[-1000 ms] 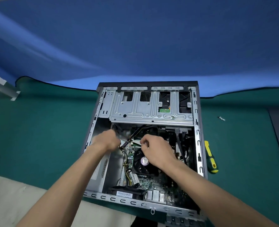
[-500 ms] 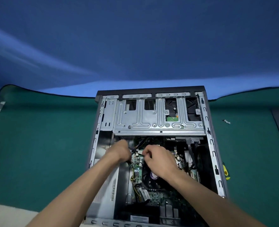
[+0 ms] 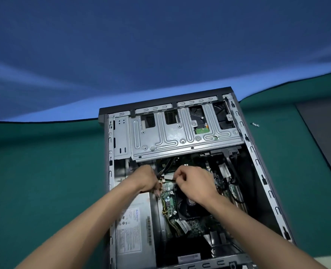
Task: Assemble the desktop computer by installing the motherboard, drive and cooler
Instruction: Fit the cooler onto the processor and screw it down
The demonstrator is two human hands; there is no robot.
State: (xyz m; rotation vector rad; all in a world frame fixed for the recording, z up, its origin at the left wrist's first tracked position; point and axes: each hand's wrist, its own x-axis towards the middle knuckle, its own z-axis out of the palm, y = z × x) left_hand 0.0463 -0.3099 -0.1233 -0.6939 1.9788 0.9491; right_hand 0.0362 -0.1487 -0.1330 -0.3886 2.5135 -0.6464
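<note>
From the head camera, an open computer case (image 3: 182,183) lies on its side on the green-covered counter (image 3: 44,171), its far end toward a blue backdrop (image 3: 160,45); the silver drive cage (image 3: 180,136) spans the far part of the case, with a drive's green circuit board (image 3: 202,131) showing through one of its openings; nearer lies the motherboard (image 3: 170,200), and the black cooler fan (image 3: 191,205) sits on it, partly hidden under the right wrist; the grey power supply (image 3: 135,226) fills the near left corner. The left hand (image 3: 146,178) reaches in just near of the cage, fingers curled down among cables (image 3: 163,167) at the board's far left edge — what they hold I cannot tell, since the hand is blurred; the right hand (image 3: 194,180) is close beside it, thumb and forefinger pinching a small pale connector (image 3: 169,178) over the board. Small screws (image 3: 255,124) lie on the counter to the right of the case, well apart from it.
</note>
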